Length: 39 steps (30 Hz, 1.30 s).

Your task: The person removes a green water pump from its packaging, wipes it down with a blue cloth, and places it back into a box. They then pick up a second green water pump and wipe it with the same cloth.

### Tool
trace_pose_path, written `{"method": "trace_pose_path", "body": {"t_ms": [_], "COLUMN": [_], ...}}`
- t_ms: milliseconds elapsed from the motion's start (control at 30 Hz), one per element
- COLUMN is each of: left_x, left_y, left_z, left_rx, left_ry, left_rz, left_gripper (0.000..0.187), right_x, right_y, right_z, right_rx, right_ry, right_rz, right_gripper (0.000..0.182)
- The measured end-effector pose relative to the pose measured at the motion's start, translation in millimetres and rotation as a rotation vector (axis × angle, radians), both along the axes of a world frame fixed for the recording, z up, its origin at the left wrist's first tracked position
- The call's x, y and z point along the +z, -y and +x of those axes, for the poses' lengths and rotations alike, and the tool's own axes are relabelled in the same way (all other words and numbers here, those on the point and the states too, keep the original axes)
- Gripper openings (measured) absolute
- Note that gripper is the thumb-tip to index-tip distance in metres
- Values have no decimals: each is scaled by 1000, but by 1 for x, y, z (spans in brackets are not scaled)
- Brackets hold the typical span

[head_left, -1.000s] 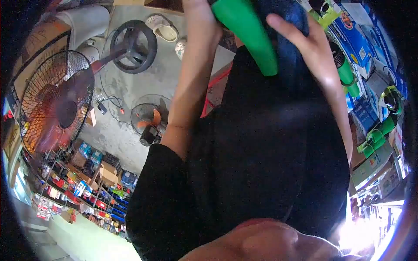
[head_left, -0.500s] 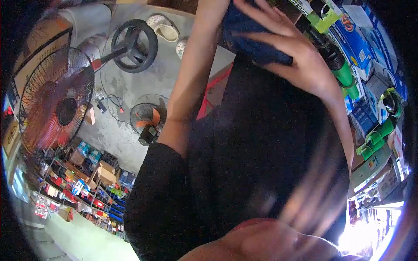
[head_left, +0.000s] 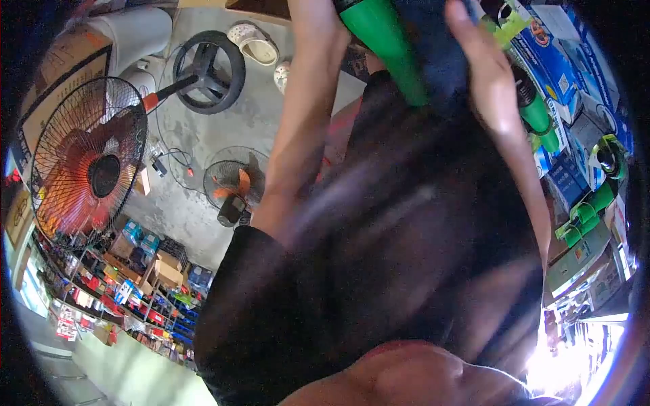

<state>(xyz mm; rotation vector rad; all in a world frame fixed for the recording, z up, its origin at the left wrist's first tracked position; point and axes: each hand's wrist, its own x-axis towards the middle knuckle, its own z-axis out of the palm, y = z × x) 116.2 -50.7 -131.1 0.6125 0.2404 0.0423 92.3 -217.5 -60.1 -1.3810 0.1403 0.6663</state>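
Note:
A green tapered tool (head_left: 389, 47) with a black band slants down from the top edge, in front of dark blue cloth (head_left: 443, 61). Its upper end lies against my left hand (head_left: 317, 19), which seems closed on it, though the fingers are cut off by the frame. My right hand (head_left: 489, 71) is to the right of the tool, beside the blue cloth. One finger stretches upward, and nothing shows in that hand.
Blue boxes (head_left: 558, 74) and more green-and-black tools (head_left: 535, 111) lie at the right. A standing fan (head_left: 91, 162), a smaller fan (head_left: 233, 183), a black wheel-shaped base (head_left: 210, 71) and pale clogs (head_left: 254, 44) are on the left. Stocked shelves (head_left: 135, 291) stand lower left.
The green tool has come into view beside my left hand. My right hand, earlier spread over the blue cloth, has drawn back to the right and turned upward.

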Motion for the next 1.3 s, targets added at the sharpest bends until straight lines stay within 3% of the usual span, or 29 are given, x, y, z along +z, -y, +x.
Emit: {"method": "trace_pose_path", "body": {"t_ms": [33, 100, 133, 200, 300, 333, 367, 433, 500, 567, 767, 867, 1000, 1067, 1167, 1200, 1267, 1300], "left_x": [0, 0, 2, 7, 7, 7, 6, 6, 6, 6, -12, -6, 18, 13, 18, 22, 59, 45], "left_y": [4, 7, 7, 5, 2, 2, 2, 3, 2, 0, -9, -8, 6, 3, -2, -2, 2, -2], "left_z": [0, -2, -4, -7, -10, -10, -9, -7, -5, -5, 5, 10, 4, 5, 6, 4, -4, -2], "left_rx": [129, 258, 283, 336, 327, 324, 377, 430, 537, 546, 516, 599, 594, 487, 321, 321, 301, 301], "left_ry": [22, 44, 50, 65, 160, 161, 180, 199, 156, 134, 92, -54, -188, -75, 127, 127, -137, -136], "left_rz": [105, 206, 183, 141, 51, 48, 62, 69, 75, 18, -296, -209, 70, 3, -98, -97, -573, -573], "left_gripper": [24, 24, 24, 23, 23, 23, 24, 25, 26, 25, 23, 22, 20, 20, 21, 21, 20, 20], "right_x": [-10, -19, -16, -6, -20, -7, -7, -11, -22, -26, -23, -37, -36, -30, -28, -26, -12, -14], "right_y": [-7, -12, -13, -15, -10, -8, -7, -9, -9, -14, -5, 1, -10, -16, -7, -5, -3, -1], "right_z": [3, 4, 6, 14, 13, 24, 24, 23, 19, 17, 14, 16, 12, 9, 11, 12, 16, 16], "right_rx": [104, 57, 57, 281, 269, 376, 373, 212, 122, -172, -170, -42, -157, -310, -162, -162, -119, -119], "right_ry": [435, 108, 106, -30, 80, 38, 38, 57, 57, 94, -106, 37, 49, 111, 62, 61, -72, -72], "right_rz": [-20, -37, -40, -294, -296, -499, -505, -512, -471, -86, 231, 309, 317, 224, 79, 79, -183, -183], "right_gripper": [47, 50, 50, 49, 51, 54, 54, 56, 51, 49, 56, 68, 66, 62, 56, 56, 51, 51]}}
